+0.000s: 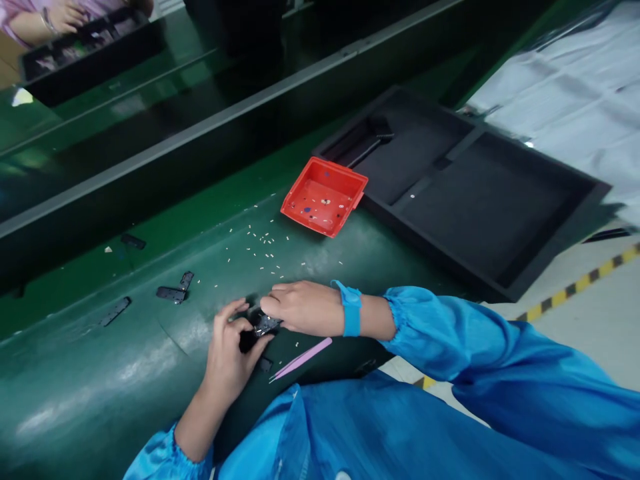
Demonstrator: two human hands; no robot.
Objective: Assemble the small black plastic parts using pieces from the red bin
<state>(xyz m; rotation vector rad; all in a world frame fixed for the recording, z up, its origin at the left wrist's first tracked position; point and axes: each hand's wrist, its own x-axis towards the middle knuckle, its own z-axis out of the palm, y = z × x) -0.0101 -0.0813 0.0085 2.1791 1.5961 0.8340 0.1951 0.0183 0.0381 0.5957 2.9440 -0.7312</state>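
Note:
Between the thumb and fingers of my left hand [231, 347] is a small black plastic part [267, 325] with fine metallic details on its face. My right hand [307, 308], with a blue strap [352, 312] round its wrist, is closed over the part's upper edge. Its fingertips are hidden, so what they pinch cannot be made out. Pink tweezers [303, 359] lie just below my right hand, beside a small dark piece [265, 364]. Tiny white pieces [267, 240] are scattered on the green surface beyond my hands.
A red bin [313, 190] holding small bits stands against a black divided tray [480, 213] on the right. Several black parts [171, 293] lie at left on the green mat [100, 380]. Across a metal ledge [215, 123], another person's hand [65, 17] is at a dark box [100, 63].

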